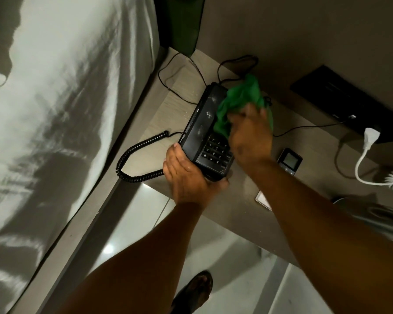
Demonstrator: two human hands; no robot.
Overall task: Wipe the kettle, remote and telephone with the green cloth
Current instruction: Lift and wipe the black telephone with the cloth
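Observation:
A black corded telephone (202, 123) lies on the wooden bedside table (168, 105), its handset dusty and its keypad facing me. My left hand (186, 177) grips the phone's near end from below. My right hand (250, 134) presses the bunched green cloth (238, 100) onto the phone's upper right side, hiding that part. A shiny metal kettle (377, 218) shows partly at the right edge. A small dark remote with a screen (289, 161) rests on the table to the right of the phone.
A bed with white sheets (55, 109) fills the left. The coiled phone cord (136, 159) hangs over the table's left edge. A black panel (340, 103) with a white plug (370, 137) sits at the wall. A white card (262, 199) lies near the table's front edge.

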